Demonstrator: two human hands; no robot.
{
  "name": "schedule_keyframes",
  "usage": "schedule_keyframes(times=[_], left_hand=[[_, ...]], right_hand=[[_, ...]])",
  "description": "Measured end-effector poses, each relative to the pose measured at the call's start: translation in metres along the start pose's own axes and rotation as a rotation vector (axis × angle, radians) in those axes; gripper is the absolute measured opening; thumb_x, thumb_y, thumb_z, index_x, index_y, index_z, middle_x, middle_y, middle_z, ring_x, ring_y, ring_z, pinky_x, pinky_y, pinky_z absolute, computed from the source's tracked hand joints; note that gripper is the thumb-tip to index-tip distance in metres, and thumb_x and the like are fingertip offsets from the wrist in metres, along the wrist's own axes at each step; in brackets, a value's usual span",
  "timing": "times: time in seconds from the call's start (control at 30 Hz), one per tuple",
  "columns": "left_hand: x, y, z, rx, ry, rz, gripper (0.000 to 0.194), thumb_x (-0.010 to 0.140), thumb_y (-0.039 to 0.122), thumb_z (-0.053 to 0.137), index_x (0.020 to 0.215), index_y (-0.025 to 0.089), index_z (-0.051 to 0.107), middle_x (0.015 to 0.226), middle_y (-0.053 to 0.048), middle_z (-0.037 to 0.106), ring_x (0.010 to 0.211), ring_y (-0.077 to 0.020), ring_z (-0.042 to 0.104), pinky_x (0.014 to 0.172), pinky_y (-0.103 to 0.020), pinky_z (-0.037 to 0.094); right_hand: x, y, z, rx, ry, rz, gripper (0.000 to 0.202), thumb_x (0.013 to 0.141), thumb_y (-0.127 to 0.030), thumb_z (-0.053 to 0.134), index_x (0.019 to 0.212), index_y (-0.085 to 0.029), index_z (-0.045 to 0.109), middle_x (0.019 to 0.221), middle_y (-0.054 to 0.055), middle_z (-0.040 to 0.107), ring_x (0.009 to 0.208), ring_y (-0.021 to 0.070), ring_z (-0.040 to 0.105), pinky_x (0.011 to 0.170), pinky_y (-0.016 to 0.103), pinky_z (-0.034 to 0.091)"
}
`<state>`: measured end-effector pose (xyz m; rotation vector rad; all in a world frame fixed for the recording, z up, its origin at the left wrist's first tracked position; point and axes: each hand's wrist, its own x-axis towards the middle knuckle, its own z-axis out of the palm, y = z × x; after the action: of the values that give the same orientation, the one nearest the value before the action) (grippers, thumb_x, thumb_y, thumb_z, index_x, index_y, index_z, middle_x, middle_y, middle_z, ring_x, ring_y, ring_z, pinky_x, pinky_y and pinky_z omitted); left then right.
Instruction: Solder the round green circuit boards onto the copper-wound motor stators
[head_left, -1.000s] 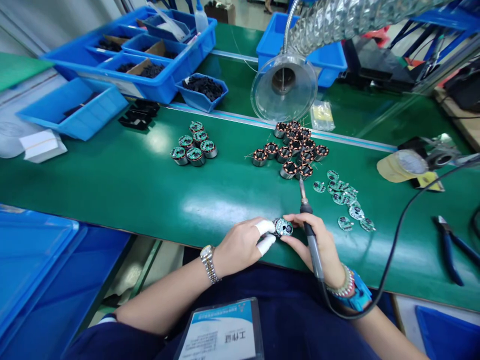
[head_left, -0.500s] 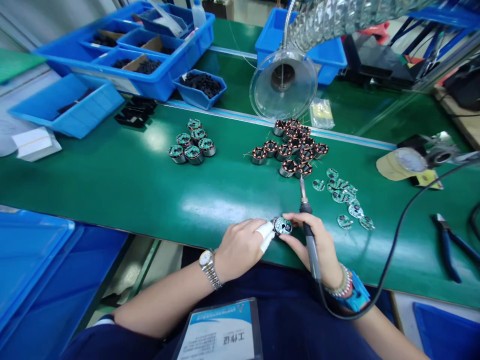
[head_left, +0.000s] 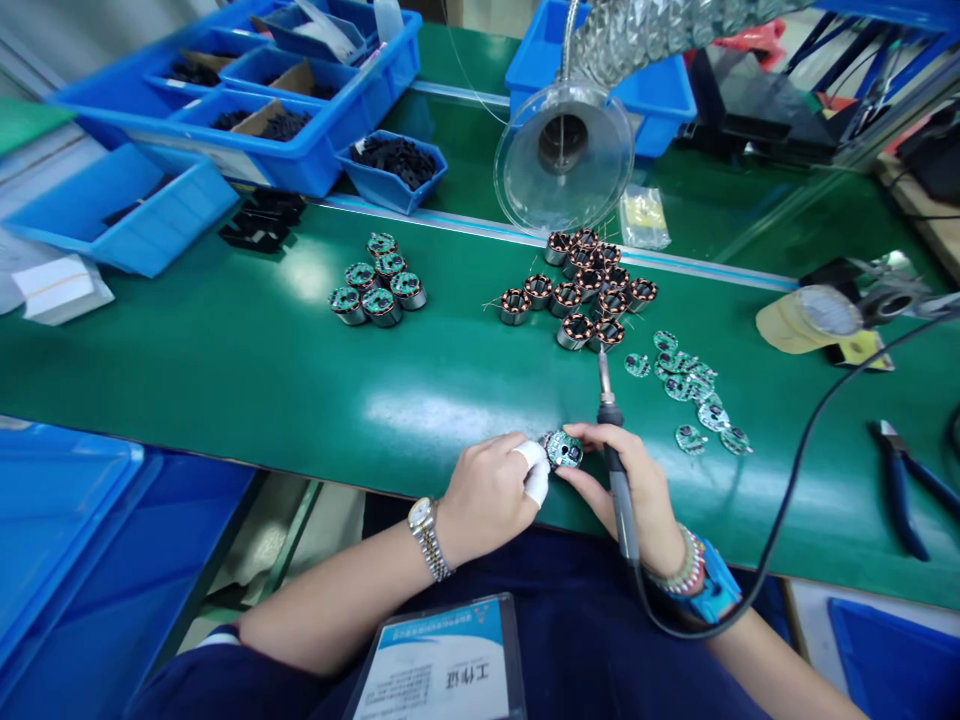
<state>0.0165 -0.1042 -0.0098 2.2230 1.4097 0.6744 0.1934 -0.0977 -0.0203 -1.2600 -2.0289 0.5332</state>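
Near the front edge of the bench, a motor stator (head_left: 564,450) topped with a round green circuit board is held between both hands. My left hand (head_left: 491,490), with white covers on its fingertips, closes on the stator's left side. The thumb and index finger of my right hand (head_left: 637,490) pinch its right side. That same hand also carries a soldering iron (head_left: 619,485), its tip pointing away from me. Beyond the iron tip stand several copper-wound stators (head_left: 576,331) without boards. Loose round circuit boards (head_left: 677,387) lie to their right.
Several stators with boards (head_left: 381,306) stand left of centre. A clear fume extraction hood (head_left: 517,190) hangs over the back. Blue-handled cutters (head_left: 896,495) and a yellowish cup (head_left: 784,325) are at right. Blue bins (head_left: 315,165) line the back left. The iron's cable (head_left: 787,490) loops at right.
The white-covered fingers of my left hand have bent more against the stator. My right hand keeps its hold on the stator and iron. The view has shifted slightly.
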Motion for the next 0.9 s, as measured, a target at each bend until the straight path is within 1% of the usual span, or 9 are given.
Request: schedule_keyframes(times=[0.2,0.33,0.4,0.47,0.53,0.6,0.67,0.8,0.9], left_hand=[[0.011,0.002,-0.005,-0.331,-0.094,-0.257,0.01,0.068,0.013,0.051,0.064,0.014,0.06,0.061,-0.001,0.059,0.052,-0.0105,0.052,0.049,-0.022,0.042],[0.023,0.001,-0.009,-0.813,-0.328,-0.603,0.012,0.066,0.011,0.049,0.057,0.013,0.055,0.05,0.002,0.052,0.044,-0.008,0.048,0.042,-0.019,0.041],[0.028,0.002,-0.011,-1.01,-0.386,-0.764,0.013,0.066,0.01,0.048,0.055,0.012,0.053,0.05,0.002,0.051,0.041,-0.0066,0.046,0.038,-0.017,0.04],[0.031,0.004,-0.014,-1.105,-0.404,-0.871,0.012,0.067,0.01,0.048,0.056,0.012,0.053,0.051,0.001,0.051,0.041,-0.0061,0.047,0.036,-0.016,0.039],[0.03,0.005,-0.017,-1.123,-0.427,-0.9,0.01,0.069,0.011,0.049,0.061,0.013,0.054,0.053,0.002,0.052,0.043,-0.0066,0.049,0.036,-0.015,0.04],[0.024,0.005,-0.017,-1.047,-0.448,-0.826,0.008,0.072,0.015,0.051,0.066,0.013,0.056,0.057,0.001,0.054,0.046,-0.0076,0.051,0.038,-0.017,0.043],[0.014,0.001,-0.015,-0.814,-0.387,-0.642,0.01,0.075,0.021,0.053,0.073,0.013,0.059,0.061,0.0,0.057,0.048,-0.0092,0.054,0.042,-0.02,0.046],[-0.01,-0.01,-0.003,-0.134,0.039,-0.051,0.016,0.079,0.02,0.053,0.09,0.014,0.062,0.077,-0.006,0.065,0.066,-0.0157,0.061,0.062,-0.03,0.052],[-0.016,-0.014,0.003,0.102,0.235,0.237,0.019,0.079,0.014,0.053,0.096,0.012,0.06,0.088,-0.008,0.067,0.073,-0.0167,0.061,0.065,-0.029,0.052]], right_hand=[[-0.001,0.001,0.0,-0.006,-0.007,0.0,0.038,0.075,-0.027,0.063,0.109,-0.026,0.045,0.103,0.003,0.062,0.085,0.0178,0.059,0.078,0.033,0.05],[-0.001,0.002,0.001,-0.019,-0.004,-0.018,0.04,0.075,-0.025,0.064,0.11,-0.025,0.045,0.102,0.003,0.061,0.085,0.0177,0.059,0.077,0.032,0.049],[-0.001,0.002,0.001,-0.02,-0.003,-0.02,0.039,0.075,-0.025,0.063,0.11,-0.024,0.045,0.102,0.004,0.061,0.084,0.0178,0.059,0.076,0.033,0.05],[-0.001,0.002,0.002,-0.018,0.004,-0.027,0.038,0.075,-0.026,0.063,0.109,-0.023,0.046,0.101,0.005,0.061,0.082,0.0177,0.059,0.075,0.033,0.05],[-0.001,0.002,0.002,-0.013,0.014,-0.038,0.037,0.076,-0.026,0.063,0.109,-0.022,0.047,0.1,0.005,0.062,0.08,0.0172,0.059,0.074,0.033,0.05],[0.0,0.002,0.003,-0.006,0.02,-0.045,0.037,0.076,-0.025,0.063,0.109,-0.022,0.047,0.099,0.005,0.061,0.079,0.0168,0.059,0.073,0.033,0.051],[0.0,0.002,0.003,0.004,0.022,-0.047,0.038,0.075,-0.025,0.063,0.109,-0.022,0.047,0.101,0.005,0.061,0.08,0.0169,0.059,0.074,0.033,0.051],[0.0,0.002,0.003,0.021,0.015,-0.043,0.039,0.074,-0.025,0.064,0.109,-0.023,0.047,0.101,0.004,0.061,0.082,0.0172,0.058,0.075,0.033,0.05],[-0.001,0.001,0.003,0.014,0.013,-0.038,0.039,0.075,-0.025,0.064,0.11,-0.022,0.047,0.1,0.004,0.061,0.082,0.0171,0.058,0.075,0.033,0.05]])
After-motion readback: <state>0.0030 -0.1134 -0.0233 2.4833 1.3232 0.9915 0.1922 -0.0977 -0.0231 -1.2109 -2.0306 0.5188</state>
